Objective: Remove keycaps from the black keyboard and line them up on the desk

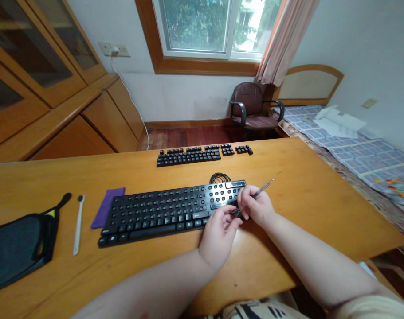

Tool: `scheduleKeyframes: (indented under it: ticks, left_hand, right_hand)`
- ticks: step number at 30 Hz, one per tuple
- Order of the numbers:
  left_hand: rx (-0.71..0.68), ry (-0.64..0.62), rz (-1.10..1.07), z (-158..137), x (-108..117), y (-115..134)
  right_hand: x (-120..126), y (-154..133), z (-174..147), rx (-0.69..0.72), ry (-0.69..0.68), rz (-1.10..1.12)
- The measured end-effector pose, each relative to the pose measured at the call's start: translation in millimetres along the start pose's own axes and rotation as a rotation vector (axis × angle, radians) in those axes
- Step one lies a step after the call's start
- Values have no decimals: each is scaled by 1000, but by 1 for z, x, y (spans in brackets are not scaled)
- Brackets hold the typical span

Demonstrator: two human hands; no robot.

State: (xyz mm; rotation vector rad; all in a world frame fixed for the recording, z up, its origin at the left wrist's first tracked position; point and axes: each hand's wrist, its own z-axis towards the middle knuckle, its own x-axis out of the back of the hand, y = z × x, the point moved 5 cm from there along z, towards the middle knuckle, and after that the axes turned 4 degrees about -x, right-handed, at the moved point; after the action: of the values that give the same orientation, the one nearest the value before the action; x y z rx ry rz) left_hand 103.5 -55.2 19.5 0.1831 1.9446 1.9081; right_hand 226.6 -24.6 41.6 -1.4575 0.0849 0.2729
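A black keyboard (162, 208) lies on the wooden table, most keycaps off and its lower rows partly capped. My left hand (219, 232) is closed in a pinch at the keyboard's near right corner, holding a small black keycap (236, 213). Close beside it, my right hand (256, 206) grips a thin metal pick (264, 188) like a pen. The pick's upper end points up and to the right, while its lower end reaches the keycap between my fingers. Both hands hide the right end of the keyboard.
Loose black keycaps (191, 157) stand in rows behind the keyboard, near a coiled cable (220, 178). To the left lie a purple cloth (107, 208), a white toothbrush (78, 226) and a dark grey pouch (15, 243). A chair (251, 106) stands beyond the table, a bed (348, 137) at right.
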Motion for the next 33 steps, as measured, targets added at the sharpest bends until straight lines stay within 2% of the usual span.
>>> scheduleKeyframes:
  ticks: [9,14,19,23,28,33]
  left_hand:
    - [-28,35,24,1,2,2]
    - [-35,56,2,4,4,3]
    - [-89,62,42,3,6,9]
    - [-170,77,-7,2,6,13]
    - [-89,75,-68,2,3,8]
    - [-17,63,-165,2,0,7]
  right_hand:
    - [-4,-11,-6,150,-19,-183]
    - [-9,-28,-10,443,-30,-433]
    - [-20,-44,-23,693,-166,-704]
    - [-29,-54,-34,891,-240,-889]
    - [-30,-57,-35,913,-264,-943]
    - [-23,-50,-33,812,-200,-801]
